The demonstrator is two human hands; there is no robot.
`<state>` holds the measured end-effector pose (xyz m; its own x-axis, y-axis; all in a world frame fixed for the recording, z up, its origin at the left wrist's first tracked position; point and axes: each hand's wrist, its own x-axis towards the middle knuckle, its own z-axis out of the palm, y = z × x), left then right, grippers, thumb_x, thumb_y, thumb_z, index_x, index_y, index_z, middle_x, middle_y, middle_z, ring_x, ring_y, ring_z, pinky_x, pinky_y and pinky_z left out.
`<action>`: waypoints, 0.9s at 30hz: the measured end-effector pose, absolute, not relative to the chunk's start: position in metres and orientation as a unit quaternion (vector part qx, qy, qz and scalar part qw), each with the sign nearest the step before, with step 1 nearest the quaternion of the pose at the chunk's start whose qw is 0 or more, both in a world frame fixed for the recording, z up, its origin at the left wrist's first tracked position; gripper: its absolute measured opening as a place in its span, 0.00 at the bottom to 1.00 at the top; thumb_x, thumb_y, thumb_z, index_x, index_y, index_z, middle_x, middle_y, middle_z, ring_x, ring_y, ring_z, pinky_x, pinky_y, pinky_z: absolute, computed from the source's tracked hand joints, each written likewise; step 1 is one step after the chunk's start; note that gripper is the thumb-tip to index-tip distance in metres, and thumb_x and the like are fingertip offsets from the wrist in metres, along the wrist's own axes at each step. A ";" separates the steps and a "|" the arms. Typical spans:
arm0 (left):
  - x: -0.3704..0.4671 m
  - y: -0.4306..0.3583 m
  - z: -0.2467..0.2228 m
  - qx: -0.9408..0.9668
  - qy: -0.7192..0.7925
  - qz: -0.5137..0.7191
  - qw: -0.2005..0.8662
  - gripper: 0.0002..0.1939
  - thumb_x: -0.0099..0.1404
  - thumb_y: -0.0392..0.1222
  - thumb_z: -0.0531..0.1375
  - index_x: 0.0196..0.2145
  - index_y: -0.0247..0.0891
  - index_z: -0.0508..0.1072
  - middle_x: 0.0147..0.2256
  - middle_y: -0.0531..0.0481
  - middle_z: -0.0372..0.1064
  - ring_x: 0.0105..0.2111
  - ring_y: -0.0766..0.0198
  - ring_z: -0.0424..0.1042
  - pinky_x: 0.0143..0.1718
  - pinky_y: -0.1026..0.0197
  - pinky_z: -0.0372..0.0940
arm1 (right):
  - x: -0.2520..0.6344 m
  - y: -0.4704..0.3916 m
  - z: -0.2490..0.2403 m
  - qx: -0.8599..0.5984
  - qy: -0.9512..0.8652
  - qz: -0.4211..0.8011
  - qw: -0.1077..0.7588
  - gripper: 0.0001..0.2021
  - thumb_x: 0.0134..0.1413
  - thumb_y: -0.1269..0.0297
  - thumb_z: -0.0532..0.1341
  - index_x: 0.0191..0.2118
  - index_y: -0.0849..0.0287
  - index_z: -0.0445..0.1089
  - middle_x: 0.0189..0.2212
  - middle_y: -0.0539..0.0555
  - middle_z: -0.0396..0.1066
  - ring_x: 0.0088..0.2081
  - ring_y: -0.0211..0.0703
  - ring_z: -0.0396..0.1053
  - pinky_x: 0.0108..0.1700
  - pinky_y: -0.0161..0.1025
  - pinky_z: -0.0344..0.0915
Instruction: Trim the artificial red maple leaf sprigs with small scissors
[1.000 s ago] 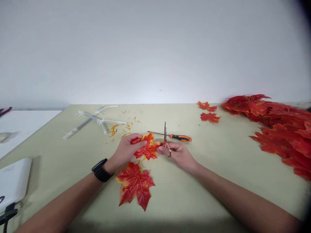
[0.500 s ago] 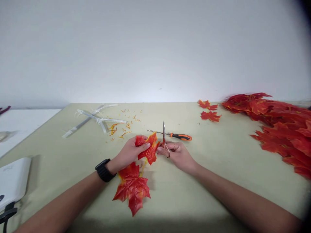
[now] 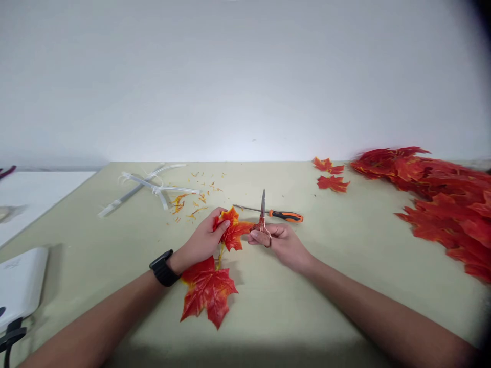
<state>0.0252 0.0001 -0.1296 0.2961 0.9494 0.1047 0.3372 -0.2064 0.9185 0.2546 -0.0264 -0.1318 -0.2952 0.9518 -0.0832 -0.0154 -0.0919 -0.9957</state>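
Observation:
My left hand (image 3: 209, 236) pinches a red-orange artificial maple leaf (image 3: 235, 232) between thumb and fingers. Below it, a larger red leaf (image 3: 210, 294) hangs from a yellow stem. My right hand (image 3: 282, 244) is closed on copper-handled scissors (image 3: 263, 212), whose blades point up and away from me. The right fingertips meet the tip of the held leaf. Just behind the hands lies a screwdriver (image 3: 286, 215) with an orange and black handle.
Clear plastic strips (image 3: 134, 190) and yellow scraps (image 3: 179, 204) lie at the back left. Two loose leaves (image 3: 332, 184) and a big pile of red leaves (image 3: 441, 189) are at the right. A white device (image 3: 21, 286) with a black cable stands at the left edge.
The held leaf has turned in my left hand, and the larger leaf below has swung up slightly. My right hand has tilted the scissors slightly and moved them a little to the right.

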 end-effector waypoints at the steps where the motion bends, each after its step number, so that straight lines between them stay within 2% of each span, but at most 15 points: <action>1: 0.025 0.000 -0.130 0.699 0.467 0.356 0.408 0.09 0.74 0.48 0.54 0.38 0.40 0.65 0.34 0.54 0.66 0.35 0.64 0.65 0.42 0.60 0.63 | 0.254 -0.027 -0.131 -0.435 -0.540 0.598 0.403 0.17 0.50 0.45 0.73 0.32 0.56 0.83 0.34 0.54 0.81 0.42 0.46 0.78 0.51 0.44 0.74; 7: 0.026 -0.006 -0.129 0.741 0.453 0.321 0.378 0.09 0.76 0.45 0.50 0.45 0.43 0.68 0.38 0.52 0.71 0.37 0.63 0.69 0.43 0.59 0.63 | 0.256 -0.027 -0.131 -0.452 -0.548 0.577 0.403 0.17 0.50 0.45 0.73 0.31 0.57 0.83 0.34 0.55 0.81 0.40 0.45 0.77 0.50 0.44 0.74; 12: 0.022 -0.006 -0.127 0.751 0.455 0.319 0.357 0.07 0.74 0.41 0.51 0.44 0.43 0.68 0.34 0.54 0.71 0.33 0.64 0.67 0.37 0.61 0.61 | 0.257 -0.027 -0.130 -0.437 -0.519 0.604 0.419 0.17 0.51 0.46 0.73 0.33 0.57 0.84 0.36 0.55 0.81 0.40 0.45 0.78 0.52 0.45 0.74; 15: 0.020 -0.006 -0.125 0.756 0.451 0.319 0.352 0.05 0.72 0.40 0.52 0.43 0.43 0.67 0.33 0.55 0.70 0.31 0.65 0.66 0.36 0.62 0.59 | 0.257 -0.026 -0.130 -0.428 -0.510 0.615 0.422 0.17 0.51 0.46 0.73 0.33 0.57 0.84 0.39 0.57 0.81 0.44 0.47 0.77 0.54 0.46 0.74; 20: 0.023 -0.008 -0.122 0.744 0.450 0.322 0.375 0.11 0.76 0.46 0.49 0.37 0.42 0.67 0.27 0.55 0.66 0.28 0.65 0.63 0.32 0.61 0.57 | 0.257 -0.027 -0.131 -0.428 -0.524 0.615 0.406 0.17 0.51 0.46 0.73 0.34 0.57 0.84 0.39 0.58 0.81 0.48 0.53 0.77 0.53 0.49 0.74; 24: 0.025 -0.008 -0.123 0.733 0.462 0.334 0.372 0.15 0.76 0.49 0.51 0.32 0.41 0.62 0.27 0.55 0.62 0.28 0.65 0.60 0.31 0.61 0.54 | 0.255 -0.030 -0.128 -0.440 -0.522 0.606 0.409 0.18 0.49 0.46 0.74 0.34 0.56 0.85 0.37 0.57 0.81 0.45 0.51 0.78 0.52 0.50 0.75; 27: 0.026 -0.007 -0.124 0.719 0.487 0.335 0.366 0.16 0.74 0.51 0.53 0.31 0.41 0.60 0.26 0.56 0.60 0.27 0.65 0.58 0.30 0.61 0.53 | 0.255 -0.030 -0.124 -0.438 -0.509 0.610 0.421 0.17 0.49 0.47 0.74 0.35 0.56 0.85 0.40 0.57 0.81 0.43 0.49 0.78 0.51 0.50 0.77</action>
<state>0.0257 -0.0071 -0.1235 0.3016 0.9452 0.1247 0.4554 -0.2577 0.8522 0.2554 -0.0303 -0.1238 -0.2613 0.9594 -0.1058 -0.0674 -0.1275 -0.9895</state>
